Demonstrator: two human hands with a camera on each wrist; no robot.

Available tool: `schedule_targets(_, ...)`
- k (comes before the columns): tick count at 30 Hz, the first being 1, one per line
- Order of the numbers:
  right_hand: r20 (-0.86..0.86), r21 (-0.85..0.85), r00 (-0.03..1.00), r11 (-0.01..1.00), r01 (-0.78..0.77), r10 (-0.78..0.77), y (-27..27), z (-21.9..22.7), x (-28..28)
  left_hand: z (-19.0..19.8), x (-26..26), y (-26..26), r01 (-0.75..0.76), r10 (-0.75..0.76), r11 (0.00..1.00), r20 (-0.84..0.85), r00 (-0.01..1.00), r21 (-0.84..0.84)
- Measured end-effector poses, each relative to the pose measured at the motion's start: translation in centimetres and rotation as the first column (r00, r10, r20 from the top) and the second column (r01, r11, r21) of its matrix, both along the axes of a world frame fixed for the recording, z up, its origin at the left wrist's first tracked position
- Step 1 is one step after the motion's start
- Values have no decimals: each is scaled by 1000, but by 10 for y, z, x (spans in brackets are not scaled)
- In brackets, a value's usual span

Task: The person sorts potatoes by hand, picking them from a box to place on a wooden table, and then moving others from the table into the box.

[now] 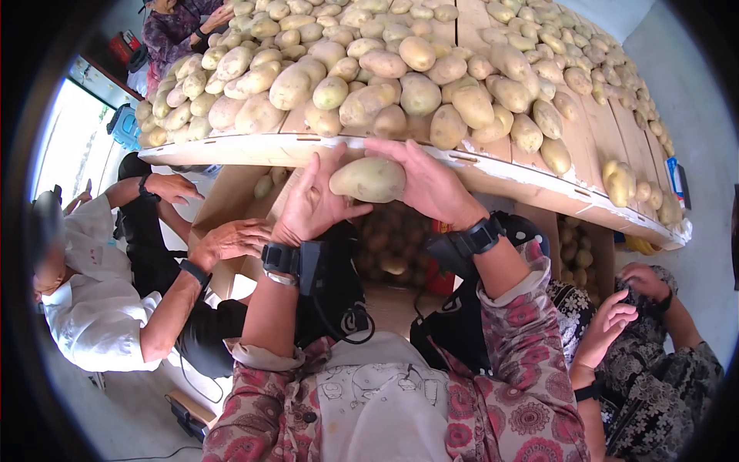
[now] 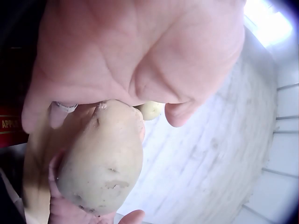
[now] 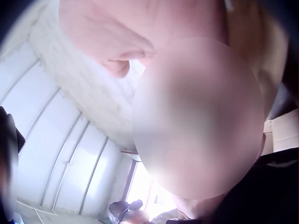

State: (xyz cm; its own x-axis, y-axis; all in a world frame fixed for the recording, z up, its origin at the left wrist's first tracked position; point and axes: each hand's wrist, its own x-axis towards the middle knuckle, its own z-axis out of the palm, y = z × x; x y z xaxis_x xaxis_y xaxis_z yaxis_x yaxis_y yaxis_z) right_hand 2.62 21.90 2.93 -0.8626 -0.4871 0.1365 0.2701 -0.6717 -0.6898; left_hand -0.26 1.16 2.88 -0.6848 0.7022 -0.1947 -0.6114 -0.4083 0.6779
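Observation:
A large pale potato (image 1: 368, 179) is held up between both hands, in front of the table edge. My left hand (image 1: 312, 202) is at its left end, with one finger stretched along its underside; in the left wrist view the left thumb (image 2: 177, 113) stands apart from it. My right hand (image 1: 435, 185) cups the other end, fingers along the far side. Dark marks dot the potato's skin (image 2: 100, 158) in the left wrist view. A blurred patch covers much of the right wrist view, where part of the right hand (image 3: 140, 23) shows above.
Many potatoes (image 1: 419, 94) cover the cardboard-topped table (image 1: 608, 146), up to its raised front edge (image 1: 254, 144). Open boxes with potatoes (image 1: 385, 239) stand below. Seated people work close by, one arm (image 1: 173, 304) reaching in from the left, another hand (image 1: 604, 331) on the right.

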Motion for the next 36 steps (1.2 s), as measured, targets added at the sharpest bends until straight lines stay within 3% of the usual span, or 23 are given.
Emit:
schedule_targets(2,33,175,997,982,-76,71,0,-4,3,-8,-2,-3,-4,3,992,6,1000,126)
schedule_targets(6,165,332,976,924,-188,139,-5,-4,8,-10,0,-1,4,-2,995,-19,1000,96)
schedule_targets(9,78,412,992,903,-126,102,-7,-5,7,-9,0,-2,39,-48,985,52,998,165)
schedule_targets(11,-159,586,985,809,47,58,-1,4,5,-8,-6,-3,-38,27,989,78,997,143)
schedule_targets(13,-198,602,980,792,100,27,6,5,1,-6,-9,-8,-72,58,983,82,995,171)
schedule_targets(16,-159,469,974,855,219,-163,18,6,0,-5,-9,-10,-111,103,986,63,993,124)
schedule_targets(17,-162,469,974,856,217,-159,25,7,-1,-4,-9,-12,-132,124,983,72,990,131)
schedule_targets(19,-124,126,965,961,245,-229,40,9,-3,-4,-10,-15,-117,105,979,75,992,166)
schedule_targets(21,-123,114,953,950,291,-277,53,15,1,-6,-10,-17,-92,77,975,81,994,200)
schedule_targets(24,-92,-174,931,927,333,-352,82,11,-6,-4,-11,-16,-84,69,976,79,994,203)
schedule_targets(25,-95,-174,931,926,334,-353,94,8,-8,-3,-10,-16,-43,34,976,42,999,213)
schedule_targets(27,-40,-381,916,853,357,-400,112,10,-8,-5,-4,-15,3,-4,973,6,1000,230)
schedule_targets(28,3,-368,877,815,447,-480,120,11,-5,-8,-3,-17,-7,3,971,18,1000,240)
schedule_targets(32,50,-404,793,714,572,-607,142,12,-4,-5,-7,-18,-17,17,970,2,1000,242)
schedule_targets(36,73,-416,777,689,594,-625,141,12,-5,-1,-7,-20,-32,34,976,-4,999,215)
